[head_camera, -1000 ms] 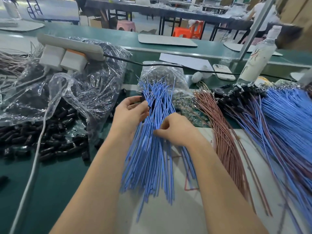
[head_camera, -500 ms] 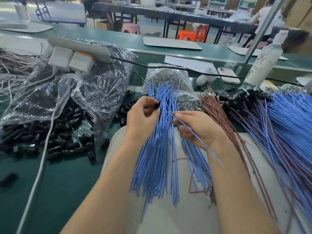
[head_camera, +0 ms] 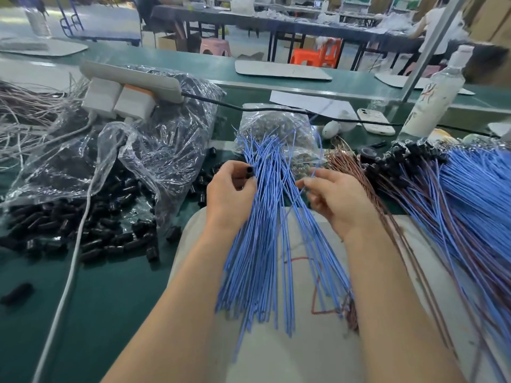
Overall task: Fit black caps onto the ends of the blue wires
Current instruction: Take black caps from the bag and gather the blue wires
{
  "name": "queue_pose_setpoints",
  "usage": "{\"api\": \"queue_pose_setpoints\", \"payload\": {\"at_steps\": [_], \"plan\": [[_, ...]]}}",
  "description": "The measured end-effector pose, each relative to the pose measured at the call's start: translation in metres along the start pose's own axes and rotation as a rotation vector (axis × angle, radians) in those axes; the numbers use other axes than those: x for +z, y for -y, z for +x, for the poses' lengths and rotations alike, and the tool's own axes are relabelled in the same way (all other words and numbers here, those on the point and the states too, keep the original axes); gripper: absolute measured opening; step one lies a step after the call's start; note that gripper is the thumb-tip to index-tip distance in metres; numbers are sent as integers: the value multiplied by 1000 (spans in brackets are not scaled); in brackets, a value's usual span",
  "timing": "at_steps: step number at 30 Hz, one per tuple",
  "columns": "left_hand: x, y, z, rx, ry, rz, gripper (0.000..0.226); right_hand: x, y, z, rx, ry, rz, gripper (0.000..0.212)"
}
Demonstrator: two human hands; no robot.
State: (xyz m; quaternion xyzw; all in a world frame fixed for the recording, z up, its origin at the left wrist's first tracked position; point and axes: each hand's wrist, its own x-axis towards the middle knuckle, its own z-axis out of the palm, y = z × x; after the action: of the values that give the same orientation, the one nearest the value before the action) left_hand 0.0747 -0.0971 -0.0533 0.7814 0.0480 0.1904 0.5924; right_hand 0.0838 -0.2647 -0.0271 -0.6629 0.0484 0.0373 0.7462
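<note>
A loose bundle of blue wires (head_camera: 265, 239) lies fanned out on a pale mat (head_camera: 304, 355) in front of me. My left hand (head_camera: 229, 197) pinches one black cap (head_camera: 247, 172) between thumb and fingers at the bundle's left edge. My right hand (head_camera: 334, 200) pinches a single blue wire (head_camera: 313, 172) lifted from the bundle; its tip points up and left towards the cap, a short gap apart. A heap of loose black caps (head_camera: 83, 230) spills from a clear plastic bag (head_camera: 124, 150) on the left.
Capped blue wires (head_camera: 470, 194) and brown wires (head_camera: 359, 183) lie piled at the right. A white power strip (head_camera: 130, 78) with a white cable (head_camera: 63, 294) sits on the bag. Behind are a small bag of metal parts (head_camera: 276, 125), a phone (head_camera: 374, 121) and a white bottle (head_camera: 434, 98).
My right hand drew one blue wire out of the bundle and raised its end. My left hand turned so the black cap's open end shows. The view moved closer.
</note>
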Motion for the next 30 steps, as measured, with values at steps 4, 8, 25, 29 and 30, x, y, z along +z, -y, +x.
{"api": "queue_pose_setpoints", "payload": {"at_steps": [4,8,25,29,30], "plan": [[-1,2,1,-11,-29,-20,14,5,-5,2,30,-22,-104,15],[-1,2,2,-61,-30,-116,13,4,-6,1,47,34,-344,20],[2,-4,-4,74,-23,-32,18,6,-10,-1,-212,-59,-359,20],[-1,-6,-4,79,-26,-32,16,-8,-16,7,-222,-399,-658,36],[-1,-7,-4,85,-33,-30,16,-14,-16,9,-224,-464,-675,45]]}}
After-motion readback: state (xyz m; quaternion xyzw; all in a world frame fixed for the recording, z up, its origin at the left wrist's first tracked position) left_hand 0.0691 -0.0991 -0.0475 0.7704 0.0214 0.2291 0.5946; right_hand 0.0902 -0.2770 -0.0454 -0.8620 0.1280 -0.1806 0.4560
